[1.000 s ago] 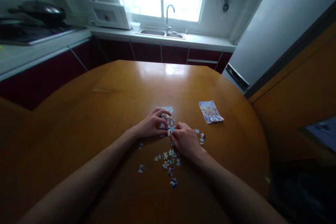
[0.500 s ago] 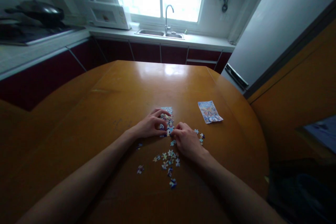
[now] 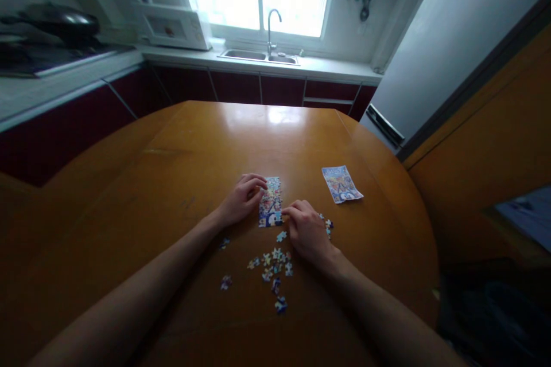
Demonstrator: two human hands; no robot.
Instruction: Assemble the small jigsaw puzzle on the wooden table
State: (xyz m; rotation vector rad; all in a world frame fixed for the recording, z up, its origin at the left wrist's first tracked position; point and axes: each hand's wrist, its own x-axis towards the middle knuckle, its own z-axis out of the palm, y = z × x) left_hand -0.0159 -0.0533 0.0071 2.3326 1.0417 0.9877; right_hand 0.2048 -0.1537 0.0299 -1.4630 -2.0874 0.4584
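A partly assembled jigsaw puzzle (image 3: 271, 203) lies on the wooden table between my hands, its picture facing up. At its upper left edge rests my left hand (image 3: 243, 199), with curved fingers, a gap between thumb and forefinger, and nothing held. My right hand (image 3: 306, 232) is at the lower right edge of the puzzle, its thumb and forefinger drawn together there; whatever is between them is hidden. Just below the puzzle lies a pale blue puzzle piece (image 3: 281, 236). Nearer me is a loose cluster of puzzle pieces (image 3: 276, 261), and several more show beyond my right hand.
A creased printed picture sheet (image 3: 342, 184) lies right of the puzzle on the table (image 3: 206, 143). Stray pieces (image 3: 226, 282) sit near my left forearm. Beyond the table are a counter with a sink (image 3: 245, 54), a microwave (image 3: 172, 27) and a fridge (image 3: 426, 51).
My left hand has drawn back leftward off the puzzle, uncovering more of its picture. My right hand stays at the lower right edge. The whole view has shifted slightly.
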